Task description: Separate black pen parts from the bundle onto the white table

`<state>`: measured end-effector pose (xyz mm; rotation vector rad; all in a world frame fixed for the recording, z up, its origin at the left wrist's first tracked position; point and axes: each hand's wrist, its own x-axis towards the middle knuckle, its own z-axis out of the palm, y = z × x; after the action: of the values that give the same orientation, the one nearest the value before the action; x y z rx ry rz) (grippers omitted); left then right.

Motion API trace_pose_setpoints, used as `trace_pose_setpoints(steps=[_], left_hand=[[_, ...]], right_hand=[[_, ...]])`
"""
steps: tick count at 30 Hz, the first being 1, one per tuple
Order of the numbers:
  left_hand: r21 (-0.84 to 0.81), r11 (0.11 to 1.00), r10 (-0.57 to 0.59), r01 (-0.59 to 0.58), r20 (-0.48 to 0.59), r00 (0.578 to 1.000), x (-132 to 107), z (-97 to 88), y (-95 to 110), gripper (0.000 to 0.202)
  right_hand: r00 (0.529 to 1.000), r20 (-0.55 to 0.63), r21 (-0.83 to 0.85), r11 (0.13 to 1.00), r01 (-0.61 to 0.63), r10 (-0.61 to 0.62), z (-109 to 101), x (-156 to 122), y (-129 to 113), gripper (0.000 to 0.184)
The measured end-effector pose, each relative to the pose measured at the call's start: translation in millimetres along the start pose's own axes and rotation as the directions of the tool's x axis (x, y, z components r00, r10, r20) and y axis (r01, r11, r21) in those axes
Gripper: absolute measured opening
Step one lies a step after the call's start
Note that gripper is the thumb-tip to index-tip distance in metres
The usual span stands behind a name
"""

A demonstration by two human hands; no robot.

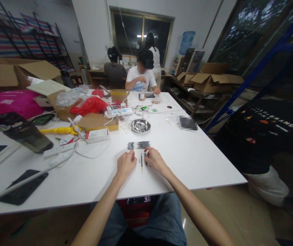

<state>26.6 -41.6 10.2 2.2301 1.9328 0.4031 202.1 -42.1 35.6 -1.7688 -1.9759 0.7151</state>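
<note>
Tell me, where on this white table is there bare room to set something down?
Bare: the stretch right of the right hand to the table edge, and between the left hand and white cable. Crowded: the left side and beyond the metal bowl.

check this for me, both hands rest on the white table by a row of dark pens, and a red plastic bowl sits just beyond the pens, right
Not quite. In the head view the bowl beyond the pens is shiny metal, not red plastic. The rest holds: the left hand and right hand rest on the white table beside the pens.

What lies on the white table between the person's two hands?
In the head view, a thin dark pen refill lies on the white table between the left hand and right hand.
</note>
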Motion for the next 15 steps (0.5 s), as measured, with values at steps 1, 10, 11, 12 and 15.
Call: trace_pose_setpoints(steps=[1, 10, 11, 12, 15], left_hand=[[-0.004, 1.0, 0.004, -0.004, -0.002, 1.0, 0, 0.8, -1, 0.019], [-0.214, 0.977, -0.034, 0.018, -0.072, 0.997, 1, 3.3, -4, 0.019], [-0.264, 0.964, -0.046, 0.021, -0.087, 0.995, 1, 2.6, -6, 0.02], [-0.311, 0.95, -0.059, 0.024, -0.104, 0.993, 3, 1.6, -8, 0.021], [-0.412, 0.911, -0.085, 0.015, -0.151, 0.985, 15, -3.5, -15, 0.022]], right_hand=[[1.0, -0.006, 0.006, 1.0, 0.01, -0.01, 0, -1, 1, 0.032], [0.992, -0.126, 0.141, 0.989, 0.038, -0.021, 8, -8, 13, 0.025], [0.988, -0.152, 0.161, 0.986, 0.042, -0.017, 7, -5, 17, 0.025], [0.983, -0.184, 0.178, 0.983, 0.052, -0.019, 6, 0, 21, 0.025], [0.955, -0.279, 0.185, 0.971, 0.151, -0.095, 0, 20, 33, 0.023]])
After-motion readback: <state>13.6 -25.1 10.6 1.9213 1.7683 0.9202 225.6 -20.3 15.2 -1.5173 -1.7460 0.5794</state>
